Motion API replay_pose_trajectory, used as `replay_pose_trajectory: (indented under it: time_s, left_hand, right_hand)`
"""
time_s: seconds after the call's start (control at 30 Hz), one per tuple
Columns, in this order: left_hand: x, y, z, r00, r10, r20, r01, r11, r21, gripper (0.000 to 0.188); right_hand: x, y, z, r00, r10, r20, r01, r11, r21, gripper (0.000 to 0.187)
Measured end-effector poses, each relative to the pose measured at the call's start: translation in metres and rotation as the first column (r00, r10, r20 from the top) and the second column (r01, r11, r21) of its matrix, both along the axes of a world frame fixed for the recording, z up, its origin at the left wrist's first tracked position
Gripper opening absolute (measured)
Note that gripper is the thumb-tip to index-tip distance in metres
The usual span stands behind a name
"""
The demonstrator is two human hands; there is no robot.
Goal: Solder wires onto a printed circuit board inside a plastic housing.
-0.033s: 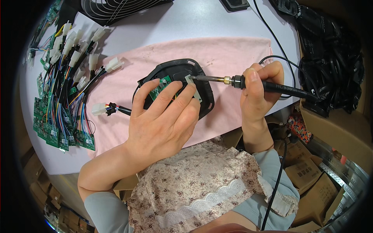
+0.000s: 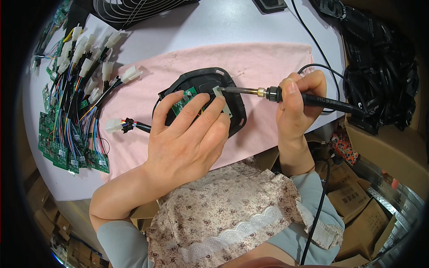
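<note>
A black plastic housing [image 2: 178, 81] lies on a pink cloth [image 2: 268, 58]. Inside it sits a green circuit board [image 2: 189, 93], partly covered by my left hand [image 2: 190, 138]. That hand rests palm down, fingers spread over the board and housing. My right hand [image 2: 297, 100] grips a soldering iron [image 2: 330, 104] by its black handle. Its metal tip points left and meets a pale strip [image 2: 217, 91] at the housing's right part, beside my left fingertips; exact contact cannot be made out. From the housing's left runs a cable with a white connector [image 2: 113, 126].
Several green boards [image 2: 56, 147] with coloured wires and white plugs are heaped at the left. A fan-like wire grille [image 2: 138, 10] stands at the far edge. Black parts [image 2: 380, 71] fill a carton [image 2: 384, 147] at the right. A thin black cord [image 2: 313, 38] crosses the white table.
</note>
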State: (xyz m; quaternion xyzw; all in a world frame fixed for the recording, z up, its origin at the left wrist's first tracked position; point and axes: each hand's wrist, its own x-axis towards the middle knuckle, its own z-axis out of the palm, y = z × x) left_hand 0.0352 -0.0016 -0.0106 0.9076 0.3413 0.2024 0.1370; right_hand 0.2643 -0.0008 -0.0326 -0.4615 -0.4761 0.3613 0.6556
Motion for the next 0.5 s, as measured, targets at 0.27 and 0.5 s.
replay_pose_trajectory:
  time_s: [0.27, 0.5]
  left_hand:
    - [0.0, 0.0001, 0.0011, 1.0, -0.006, -0.008, 0.006, 1.0, -0.003, 0.029]
    - [-0.0007, 0.0001, 0.0004, 1.0, -0.006, -0.001, 0.006, 1.0, -0.008, 0.029]
  right_hand:
    - [-0.002, -0.0002, 0.0019, 1.0, -0.011, -0.001, 0.011, 1.0, -0.011, 0.028]
    - [-0.0062, 0.0019, 0.0033, 0.996, -0.065, 0.065, 0.068, 0.997, -0.039, 0.03]
